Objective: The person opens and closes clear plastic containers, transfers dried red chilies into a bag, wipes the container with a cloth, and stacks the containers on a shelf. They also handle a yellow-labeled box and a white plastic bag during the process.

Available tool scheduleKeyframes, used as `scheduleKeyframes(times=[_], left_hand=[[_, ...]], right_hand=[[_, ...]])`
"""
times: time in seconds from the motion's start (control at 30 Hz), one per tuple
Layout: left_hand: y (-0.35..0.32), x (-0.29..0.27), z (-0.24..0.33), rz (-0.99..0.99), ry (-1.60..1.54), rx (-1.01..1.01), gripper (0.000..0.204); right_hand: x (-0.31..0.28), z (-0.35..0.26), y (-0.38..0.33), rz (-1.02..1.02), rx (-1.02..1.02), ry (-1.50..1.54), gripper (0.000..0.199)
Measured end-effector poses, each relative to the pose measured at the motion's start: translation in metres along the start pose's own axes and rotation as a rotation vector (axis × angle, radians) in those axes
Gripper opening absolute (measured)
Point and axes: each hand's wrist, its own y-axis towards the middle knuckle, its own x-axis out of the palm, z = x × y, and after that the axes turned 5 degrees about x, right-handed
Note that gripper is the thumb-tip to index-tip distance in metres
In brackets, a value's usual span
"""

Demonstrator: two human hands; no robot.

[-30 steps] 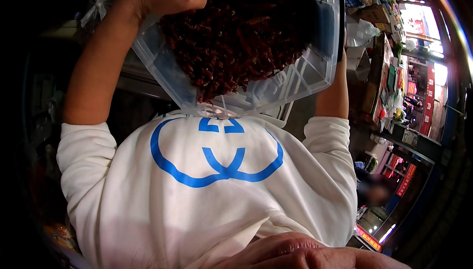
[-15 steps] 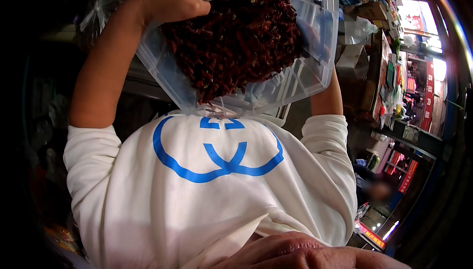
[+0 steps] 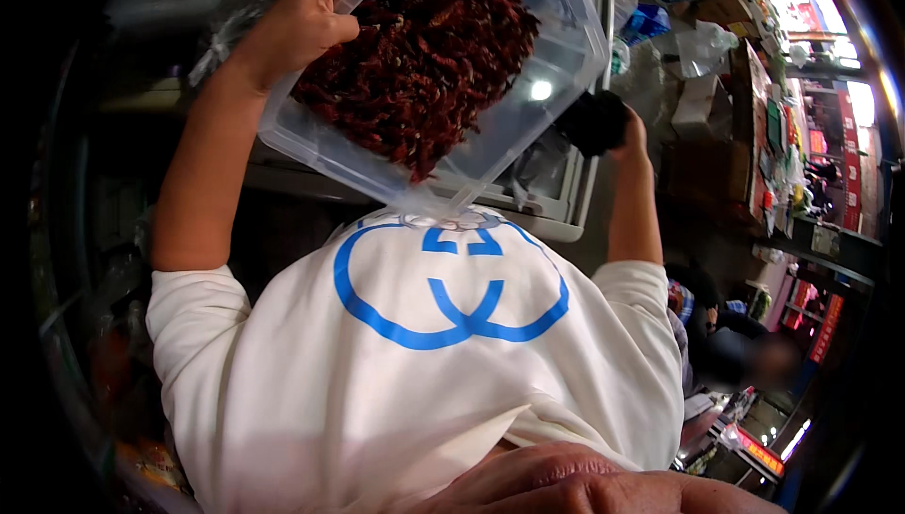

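Left hand (image 3: 306, 26) gripping clear tub (image 3: 558, 35), dark-red chilies (image 3: 415, 57) heaped inside; right hand (image 3: 605, 126) dark, grip unclear.

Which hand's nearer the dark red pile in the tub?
Left. The left hand grips the clear plastic tub at its left rim, right beside the dark red pile. The right hand, dark-covered, is farther right, beyond the tub's opposite side.

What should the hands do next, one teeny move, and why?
Perhaps bring the right hand firmly under the clear tub. The left hand grips its rim, but I can't tell whether the right one supports it, and the dark red pieces are heaped toward the left.
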Motion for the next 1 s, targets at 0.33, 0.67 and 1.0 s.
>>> scheduleKeyframes(times=[0.33,0.67,1.0], left_hand=[[-0.042,-0.039,-0.046,0.305,0.15,0.117,0.065],[-0.056,-0.042,-0.08,0.332,-0.026,0.027,0.067],[-0.056,-0.027,-0.069,0.367,-0.111,0.037,0.068]], right_hand=[[0.14,-0.021,-0.105,0.075,-0.244,-0.694,0.035],[0.299,-0.014,-0.112,-0.118,-1.23,-1.588,0.017],[0.292,0.048,-0.081,0.401,-0.976,-2.823,0.014]])
